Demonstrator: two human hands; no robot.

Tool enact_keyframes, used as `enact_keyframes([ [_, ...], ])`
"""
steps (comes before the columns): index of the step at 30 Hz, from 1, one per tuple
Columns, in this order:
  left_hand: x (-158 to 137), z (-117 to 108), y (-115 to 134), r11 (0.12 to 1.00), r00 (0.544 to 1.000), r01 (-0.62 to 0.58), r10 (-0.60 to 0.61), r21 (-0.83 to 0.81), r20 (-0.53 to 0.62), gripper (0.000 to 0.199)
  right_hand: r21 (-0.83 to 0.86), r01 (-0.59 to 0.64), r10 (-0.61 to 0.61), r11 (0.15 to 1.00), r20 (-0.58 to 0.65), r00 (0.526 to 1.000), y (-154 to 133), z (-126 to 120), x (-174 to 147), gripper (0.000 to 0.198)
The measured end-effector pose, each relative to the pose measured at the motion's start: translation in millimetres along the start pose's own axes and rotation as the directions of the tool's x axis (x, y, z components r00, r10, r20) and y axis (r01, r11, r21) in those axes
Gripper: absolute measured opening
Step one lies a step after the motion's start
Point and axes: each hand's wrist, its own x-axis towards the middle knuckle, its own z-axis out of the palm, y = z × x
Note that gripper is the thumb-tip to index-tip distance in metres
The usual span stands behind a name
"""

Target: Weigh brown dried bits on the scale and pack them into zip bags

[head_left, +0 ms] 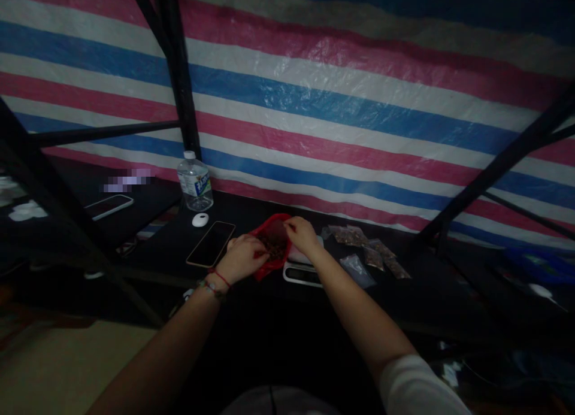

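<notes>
A red plastic bag [286, 260] lies open on the dark tabletop, with small brown bits [275, 247] inside it. At the bag's left side, my left hand [243, 257] is closed on its edge, fingers curled over the opening. My right hand [302, 234] pinches the bag's upper right rim. Partly under my right wrist sits a white digital scale [290, 276] with a dark display. To the right are several small clear bags of brown bits [374, 258] and a flat clear zip bag [357, 270] that seems to hold nothing.
Left of my hands lie a phone [211, 244] and a white oval case [200, 220]. A clear bottle [194, 184] stands behind them. Dark metal posts [177, 73] flank the table [157, 256], and a striped plastic sheet [336, 103] hangs behind. Another phone [110, 205] rests farther left.
</notes>
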Motion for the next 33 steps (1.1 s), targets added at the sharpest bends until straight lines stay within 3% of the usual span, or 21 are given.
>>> enact_keyframes([
  [4, 0, 0, 1, 0.990, 0.990, 0.133, -0.131, 0.039, -0.048, 0.029, 0.021, 0.027, -0.025, 0.999, -0.080, 0.996, -5, -4, -8, 0.019],
  [8, 0, -1, 4, 0.977, 0.974, 0.208, -0.203, 0.038, -0.096, 0.028, 0.072, 0.014, -0.011, 0.997, -0.049, 0.999, -6, -2, -15, 0.019],
  [11, 0, -2, 8, 0.983, 0.969, 0.179, -0.182, -0.031, -0.164, 0.036, 0.165, -0.053, 0.064, 0.985, -0.060, 0.996, -4, -4, -19, 0.019],
  [14, 1, 1, 14, 0.977, 0.961, 0.058, -0.111, -0.206, -0.254, 0.056, 0.367, -0.167, 0.202, 0.915, -0.060, 0.977, -3, -13, -26, 0.019],
  [16, 3, 6, 21, 0.917, 0.959, -0.001, -0.111, -0.398, -0.260, 0.066, 0.540, -0.244, 0.285, 0.805, 0.007, 0.958, -3, -21, -35, 0.020],
  [20, 12, 20, 41, 0.653, 0.984, 0.032, -0.154, -0.757, -0.091, 0.062, 0.754, -0.343, 0.387, 0.560, 0.127, 0.913, -1, -39, -65, 0.027],
  [23, 22, 32, 62, 0.562, 0.988, 0.074, -0.156, -0.824, -0.018, 0.056, 0.780, -0.365, 0.503, 0.508, 0.075, 0.861, 8, -56, -93, 0.031],
  [26, 38, 43, 87, 0.558, 0.993, 0.095, -0.115, -0.825, 0.037, 0.054, 0.772, -0.356, 0.568, 0.527, -0.009, 0.823, 30, -76, -121, 0.033],
  [28, 54, 50, 105, 0.588, 0.996, 0.088, -0.064, -0.804, 0.062, 0.050, 0.724, -0.332, 0.587, 0.605, -0.124, 0.800, 50, -89, -139, 0.036],
  [31, 85, 65, 132, 0.644, 0.991, 0.045, 0.065, -0.763, 0.113, 0.048, 0.521, -0.359, 0.575, 0.774, -0.342, 0.744, 84, -107, -162, 0.039],
  [33, 108, 80, 149, 0.704, 0.962, 0.014, 0.183, -0.710, 0.201, 0.045, 0.323, -0.425, 0.530, 0.845, -0.409, 0.743, 107, -116, -175, 0.037],
])
